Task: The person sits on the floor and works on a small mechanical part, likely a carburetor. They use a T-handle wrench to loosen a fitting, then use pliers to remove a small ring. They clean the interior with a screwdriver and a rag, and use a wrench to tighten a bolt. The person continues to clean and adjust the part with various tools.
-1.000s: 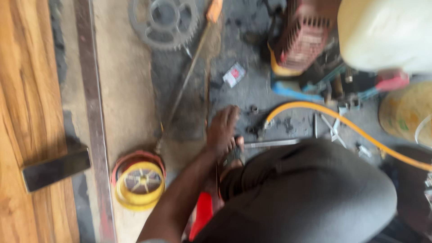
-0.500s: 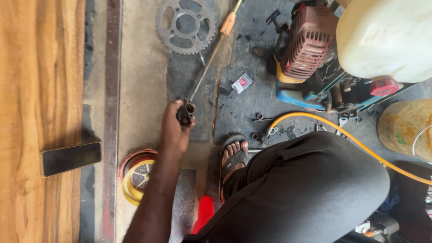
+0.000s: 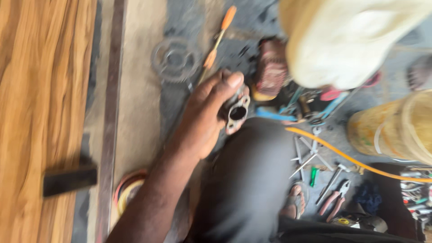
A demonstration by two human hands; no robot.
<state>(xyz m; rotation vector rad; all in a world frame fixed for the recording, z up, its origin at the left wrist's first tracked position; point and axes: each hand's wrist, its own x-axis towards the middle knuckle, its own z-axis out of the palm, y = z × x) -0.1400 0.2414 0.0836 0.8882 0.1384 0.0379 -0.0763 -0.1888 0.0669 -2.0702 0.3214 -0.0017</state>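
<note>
**Your one arm is up, and its grip is closed**

Your left hand [image 3: 204, 114] is lifted in front of you, over your bent knee. The bare arm comes up from the bottom of the view and slants toward the middle. The wrist is nearly straight. Your thumb [image 3: 227, 85] lies along the top, and your fingers [image 3: 243, 96] curl in under it, so the grip is closed on something small. The view is blurry. Your right hand is out of view.

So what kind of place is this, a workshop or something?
Probably an informal repair workshop set up on the ground: a toothed sprocket, pliers and loose tools lie on a grimy floor, and a hand holds a small metal part.
</note>
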